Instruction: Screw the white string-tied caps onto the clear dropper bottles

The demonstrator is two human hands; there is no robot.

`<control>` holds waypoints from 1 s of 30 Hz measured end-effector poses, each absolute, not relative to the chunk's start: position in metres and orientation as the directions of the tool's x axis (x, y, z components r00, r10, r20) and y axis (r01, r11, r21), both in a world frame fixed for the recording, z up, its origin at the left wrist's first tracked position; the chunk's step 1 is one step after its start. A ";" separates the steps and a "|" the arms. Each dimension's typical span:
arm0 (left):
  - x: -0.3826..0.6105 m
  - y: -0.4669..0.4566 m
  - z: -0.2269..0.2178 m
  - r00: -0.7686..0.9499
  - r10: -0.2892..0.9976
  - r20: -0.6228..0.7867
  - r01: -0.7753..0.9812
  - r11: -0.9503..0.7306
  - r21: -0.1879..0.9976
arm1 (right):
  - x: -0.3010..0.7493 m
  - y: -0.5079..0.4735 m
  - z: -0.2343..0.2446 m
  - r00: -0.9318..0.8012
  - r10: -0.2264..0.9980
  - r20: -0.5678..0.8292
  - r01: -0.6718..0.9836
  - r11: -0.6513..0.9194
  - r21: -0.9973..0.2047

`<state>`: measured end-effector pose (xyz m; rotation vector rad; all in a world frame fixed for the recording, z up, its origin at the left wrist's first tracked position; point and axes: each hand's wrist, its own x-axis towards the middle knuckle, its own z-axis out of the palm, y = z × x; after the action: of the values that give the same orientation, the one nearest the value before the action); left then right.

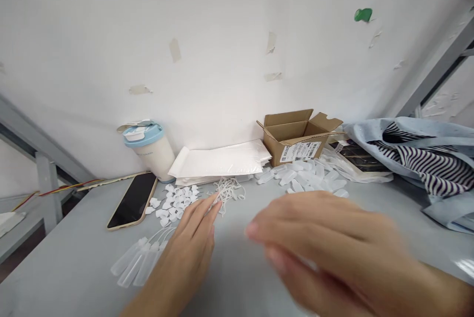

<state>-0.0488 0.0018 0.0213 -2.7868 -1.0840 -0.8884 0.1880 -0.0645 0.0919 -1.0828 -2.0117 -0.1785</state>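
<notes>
My left hand [188,243] lies flat on the grey table [66,262], fingers stretched out, their tips at a tangle of white strings [229,189]. Small white plastic caps [176,203] lie just left of the fingertips, and a few clear plastic tubes [135,260] lie beside the wrist. My right hand [333,243] hovers over the table in the middle, blurred by motion, fingers pointing left; something pale shows faintly under them, and I cannot make out whether it is held.
A phone [133,201] and a lidded cup [150,149] stand at the back left. White bags [222,161] lie stacked against the wall, beside an open cardboard box [296,137] and a heap of clear tubes [307,176]. Striped fabric [425,159] lies at right.
</notes>
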 end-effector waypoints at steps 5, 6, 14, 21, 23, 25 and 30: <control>-0.045 -0.003 0.028 0.510 0.616 0.601 0.611 -0.751 0.251 | 0.219 -0.028 0.048 -0.253 0.675 0.693 0.882 0.455 -0.120; -0.044 -0.004 0.028 0.494 0.610 0.619 0.600 -0.755 0.265 | 0.226 -0.026 0.038 -0.233 0.737 0.635 0.927 0.365 -0.084; -0.036 -0.005 0.029 0.466 0.642 0.609 0.566 -0.745 0.353 | 0.235 -0.030 0.020 -0.160 0.930 0.330 0.979 0.108 0.171; -0.032 -0.011 0.029 0.377 0.722 0.580 0.594 -0.669 0.447 | 0.237 -0.024 0.021 -0.054 0.978 0.203 0.998 0.061 -0.031; -0.031 -0.013 0.031 0.387 0.755 0.528 0.599 -0.642 0.478 | 0.236 -0.026 0.019 -0.098 0.976 0.196 0.986 0.122 -0.115; -0.029 -0.014 0.033 0.389 0.796 0.463 0.603 -0.600 0.525 | 0.233 -0.029 0.018 -0.166 0.966 0.197 0.961 0.203 -0.185; -0.024 -0.018 0.034 0.332 0.900 0.283 0.570 -0.431 0.699 | 0.212 -0.044 0.017 -0.278 0.933 0.228 0.817 0.354 -0.455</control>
<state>-0.0238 -0.0176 0.0344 -2.9233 -1.7768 -1.2498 0.2123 -0.0436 0.0169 -1.5227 -2.1691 0.3442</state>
